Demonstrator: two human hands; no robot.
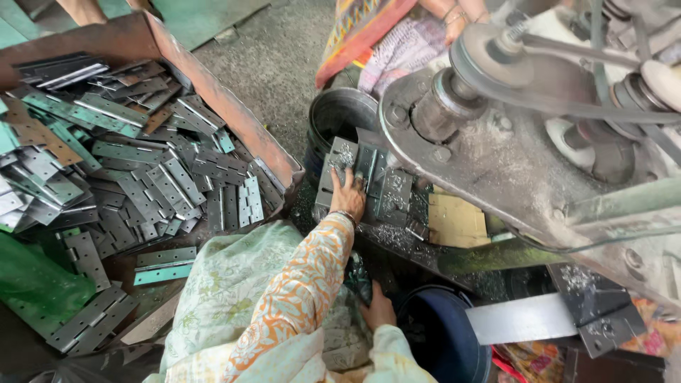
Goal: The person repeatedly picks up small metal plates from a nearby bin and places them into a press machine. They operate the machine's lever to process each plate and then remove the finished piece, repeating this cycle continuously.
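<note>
Workshop floor (277, 64), grey concrete, dusty w/ metal filings. Big belt-driven machine (511, 142) at right: two pulleys visible, dark belt across them, body coated in shavings. Machine's work surface (397, 237) low beside it, littered w/ swarf, a yellowish card piece (454, 221) lying on it.

Rusty metal tray (220, 99) at left, heaped w/ grey-green hinges (142, 177), far too many to count, some opened flat, some folded. Approx five or six more loose hinges spilled outside the tray at lower left. Two dark round buckets: one (337, 117) behind the surface, one blue-black (443, 333) at bottom centre. One flat steel plate (521, 319) jutting at lower right. Another person's hand w/ bangles (454, 18) at top, beside patterned cloth.

Left hand (347, 195), in orange-patterned sleeve, bracelet at wrist, pressed flat on a stack of hinges (372, 181) on the surface. Fingers spread over the stack, grip loose, touching the top rather than clasped round it. Stack right under the fingertips and extending to the right of the palm, toward the machine.

Right hand (377, 308) low by the lap, just beside the blue-black bucket, fingers curled at a small dark piece (360, 276). Cannot tell how firmly that grip closes, nor what the piece is.
</note>
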